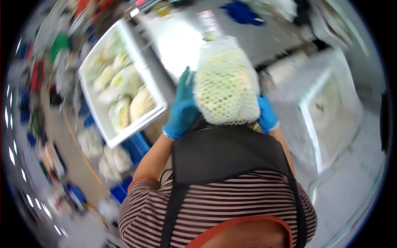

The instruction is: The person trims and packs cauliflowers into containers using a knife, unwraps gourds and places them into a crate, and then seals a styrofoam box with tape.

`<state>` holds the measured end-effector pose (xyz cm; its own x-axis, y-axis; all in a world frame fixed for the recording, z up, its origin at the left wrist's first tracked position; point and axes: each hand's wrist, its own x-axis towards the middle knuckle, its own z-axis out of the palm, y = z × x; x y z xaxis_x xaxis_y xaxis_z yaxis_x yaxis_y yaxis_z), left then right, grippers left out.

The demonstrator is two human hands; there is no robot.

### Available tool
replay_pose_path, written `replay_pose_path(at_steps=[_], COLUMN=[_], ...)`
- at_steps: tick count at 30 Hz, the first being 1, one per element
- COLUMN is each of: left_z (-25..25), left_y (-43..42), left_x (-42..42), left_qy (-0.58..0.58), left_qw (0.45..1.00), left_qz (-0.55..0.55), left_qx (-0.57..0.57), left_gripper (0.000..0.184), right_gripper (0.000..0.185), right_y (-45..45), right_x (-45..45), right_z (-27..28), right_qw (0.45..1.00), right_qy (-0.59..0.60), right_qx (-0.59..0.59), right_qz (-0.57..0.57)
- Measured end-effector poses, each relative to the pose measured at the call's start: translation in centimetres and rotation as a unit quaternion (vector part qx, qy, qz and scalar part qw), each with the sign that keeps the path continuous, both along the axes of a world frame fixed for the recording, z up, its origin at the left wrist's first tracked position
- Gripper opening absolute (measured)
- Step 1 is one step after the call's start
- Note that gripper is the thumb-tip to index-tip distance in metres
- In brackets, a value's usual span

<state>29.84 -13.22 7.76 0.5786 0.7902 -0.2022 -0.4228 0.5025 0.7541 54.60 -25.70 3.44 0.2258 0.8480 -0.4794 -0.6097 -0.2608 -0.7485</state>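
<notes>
A large pale green and white vegetable (225, 84), wrapped in white foam netting, is right in front of my chest. My left hand (183, 109), in a blue-green glove, lies along its left side with the fingers stretched upward. On the lower right side my right hand (268, 113), in a blue glove, presses against the netting, its fingertips partly hidden behind it. A strip of paper with red marks (208, 22) shows just above the netted vegetable.
To the left, a white foam box (159, 106) holds several netted vegetables. A white box lined with clear plastic (310, 132) stands on the right. A blue cloth-like item (242, 13) lies on the grey table (273, 39). Blue crates (135, 146) are at lower left.
</notes>
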Motion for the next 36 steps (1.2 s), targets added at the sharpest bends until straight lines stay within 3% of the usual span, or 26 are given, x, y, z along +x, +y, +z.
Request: replay_pose_path(at_steps=[1, 2, 5, 7, 8, 11, 13, 15, 17, 20, 21, 23, 25, 29, 30, 33, 35, 36], left_z=[-0.3, -1.0, -1.1, -2.6, -2.7, 0.5, 1.2, 4.0, 5.7, 3.4, 0.7, -2.2, -4.9, -0.3, 1.0, 1.7, 1.9, 0.7], left_y=[-0.3, -0.7, -1.3, -0.5, -0.4, 0.2, 0.4, 1.9, 3.6, 5.8, 6.2, 6.6, 7.1, 6.7, 6.5, 7.8, 10.2, 11.2], left_x=[-1.8, -2.8, -4.8, -8.1, -9.8, -14.8, -19.4, -22.8, -26.4, -27.9, -28.7, -30.0, -30.9, -29.6, -29.4, -31.2, -30.0, -29.4], left_qy=[-0.070, -0.119, 0.091, 0.037, 0.021, 0.047, 0.108, 0.170, 0.322, 0.523, 0.601, 0.708, 0.740, 0.684, 0.669, 0.616, 0.646, 0.672], left_qw=[0.988, 0.975, 0.992, 0.992, 0.978, 0.954, 0.924, 0.895, 0.828, 0.626, 0.536, 0.471, 0.399, 0.584, 0.613, 0.750, 0.644, 0.601], left_qz=[0.036, 0.048, 0.087, 0.095, 0.149, 0.251, 0.333, 0.408, 0.446, 0.473, 0.427, 0.189, 0.020, -0.017, -0.043, 0.005, 0.141, 0.130], left_qx=[-0.130, -0.183, -0.028, -0.079, -0.146, -0.157, -0.154, -0.058, 0.108, 0.333, 0.412, 0.491, 0.541, 0.436, 0.417, 0.240, 0.386, 0.412], left_gripper=[0.074, 0.078, 0.088, 0.087, 0.081, 0.073, 0.071, 0.069, 0.063, 0.058, 0.062, 0.074, 0.085, 0.085, 0.072, 0.058, 0.056, 0.060], right_gripper=[0.056, 0.059, 0.066, 0.067, 0.068, 0.066, 0.063, 0.055, 0.051, 0.045, 0.044, 0.042, 0.041, 0.041, 0.041, 0.041, 0.042, 0.042], right_y=[1.0, 2.0, 5.7, 8.4, 9.7, 14.0, 15.7, 16.6, 17.2, 17.4, 17.5, 17.7, 17.6, 16.2, 15.7, 14.5, 13.5, 13.1], right_x=[-0.9, -1.4, -3.6, -6.2, -7.7, -12.1, -15.3, -15.6, -15.2, -14.6, -14.7, -15.3, -15.9, -15.7, -15.5, -14.8, -14.6, -14.5], right_z=[0.1, -0.9, -0.5, 0.2, 1.0, 5.3, 6.6, 5.9, 5.4, 3.1, 2.8, 2.9, 3.6, 3.9, 3.5, 3.4, 3.2, 3.4], right_qw=[1.000, 0.998, 0.980, 0.961, 0.950, 0.902, 0.918, 0.926, 0.934, 0.945, 0.949, 0.946, 0.937, 0.930, 0.930, 0.935, 0.941, 0.944], right_qy=[0.001, 0.020, -0.054, -0.097, -0.120, -0.133, -0.071, -0.063, -0.100, -0.142, -0.145, -0.172, -0.204, -0.214, -0.210, -0.196, -0.186, -0.185], right_qx=[0.001, 0.017, 0.049, 0.050, 0.050, 0.013, 0.063, 0.075, 0.061, 0.031, 0.025, 0.013, 0.007, -0.016, -0.024, -0.041, -0.057, -0.066], right_qz=[0.023, 0.053, 0.183, 0.255, 0.283, 0.410, 0.386, 0.365, 0.338, 0.292, 0.278, 0.274, 0.282, 0.299, 0.300, 0.292, 0.275, 0.264])
